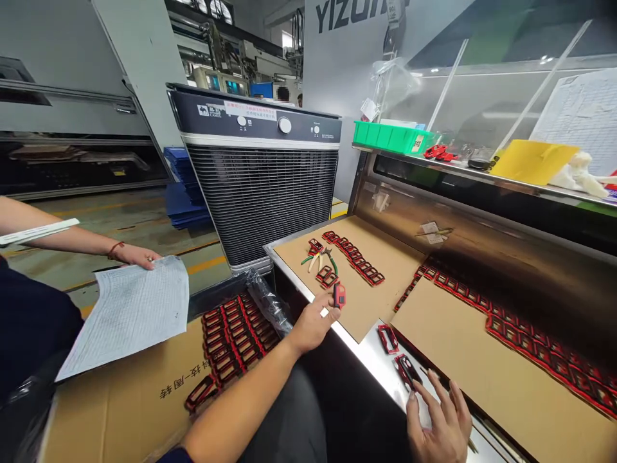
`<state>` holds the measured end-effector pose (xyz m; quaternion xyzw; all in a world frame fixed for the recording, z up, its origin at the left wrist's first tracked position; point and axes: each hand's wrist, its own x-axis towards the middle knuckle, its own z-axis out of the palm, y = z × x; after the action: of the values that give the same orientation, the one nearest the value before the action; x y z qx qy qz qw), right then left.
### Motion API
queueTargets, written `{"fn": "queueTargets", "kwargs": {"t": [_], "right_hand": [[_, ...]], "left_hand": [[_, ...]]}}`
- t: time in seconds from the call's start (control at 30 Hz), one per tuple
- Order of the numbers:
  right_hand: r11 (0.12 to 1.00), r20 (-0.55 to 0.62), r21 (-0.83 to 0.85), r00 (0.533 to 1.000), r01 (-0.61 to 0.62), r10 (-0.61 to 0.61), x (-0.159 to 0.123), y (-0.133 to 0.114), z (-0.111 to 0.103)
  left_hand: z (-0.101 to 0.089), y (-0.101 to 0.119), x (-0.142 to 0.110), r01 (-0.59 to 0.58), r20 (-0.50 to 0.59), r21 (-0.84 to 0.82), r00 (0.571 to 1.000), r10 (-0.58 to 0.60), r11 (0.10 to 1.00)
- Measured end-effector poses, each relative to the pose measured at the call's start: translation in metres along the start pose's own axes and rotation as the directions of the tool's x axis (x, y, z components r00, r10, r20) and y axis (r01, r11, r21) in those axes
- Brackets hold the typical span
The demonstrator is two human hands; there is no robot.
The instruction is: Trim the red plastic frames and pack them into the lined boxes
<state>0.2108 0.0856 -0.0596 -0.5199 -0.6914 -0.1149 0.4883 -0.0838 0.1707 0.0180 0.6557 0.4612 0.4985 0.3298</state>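
Observation:
My left hand pinches a small red and black plastic frame upright over the table's front edge. My right hand is low over the metal table edge with its fingers spread. Its fingertips are at a second red and black frame; whether they touch it I cannot tell. Just beyond lies another red frame. On the cardboard sheet are green-handled pliers, a few loose frames and a row of frames.
To my left, a carton holds several rows of red frames. Beside it a co-worker's hand holds a printed sheet. A black air cooler stands ahead. A shelf carries a green bin. More frames line the table's back.

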Motion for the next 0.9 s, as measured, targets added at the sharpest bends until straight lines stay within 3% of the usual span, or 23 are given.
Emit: {"fn": "queueTargets", "kwargs": {"t": [0.1, 0.23, 0.37, 0.47, 0.57, 0.7, 0.9], "right_hand": [[0.974, 0.208, 0.203, 0.977, -0.097, 0.053, 0.017, -0.038, -0.009], [0.795, 0.547, 0.493, 0.837, -0.352, 0.031, 0.046, -0.093, -0.010], [0.571, 0.708, 0.615, 0.700, -0.544, -0.095, 0.058, -0.117, 0.003], [0.522, 0.768, 0.592, 0.627, -0.614, -0.132, 0.052, -0.119, 0.009], [0.523, 0.789, 0.571, 0.600, -0.633, -0.136, 0.044, -0.117, 0.012], [0.521, 0.806, 0.554, 0.575, -0.649, -0.140, 0.041, -0.116, 0.011], [0.566, 0.785, 0.567, 0.601, -0.598, -0.150, 0.047, -0.120, 0.007]], "left_hand": [[0.005, 0.030, -0.043, 0.059, 0.071, -0.176, 0.996, -0.048, 0.983], [0.008, 0.062, -0.084, 0.272, 0.209, -0.448, 0.958, -0.196, 0.852], [0.005, 0.067, -0.110, 0.428, 0.307, -0.483, 0.900, -0.310, 0.764], [0.004, 0.061, -0.125, 0.507, 0.346, -0.553, 0.862, -0.371, 0.661], [0.004, 0.053, -0.138, 0.568, 0.376, -0.587, 0.823, -0.427, 0.577], [0.003, 0.049, -0.144, 0.627, 0.414, -0.568, 0.778, -0.473, 0.534], [0.004, 0.051, -0.141, 0.605, 0.427, -0.647, 0.791, -0.437, 0.464]]}}
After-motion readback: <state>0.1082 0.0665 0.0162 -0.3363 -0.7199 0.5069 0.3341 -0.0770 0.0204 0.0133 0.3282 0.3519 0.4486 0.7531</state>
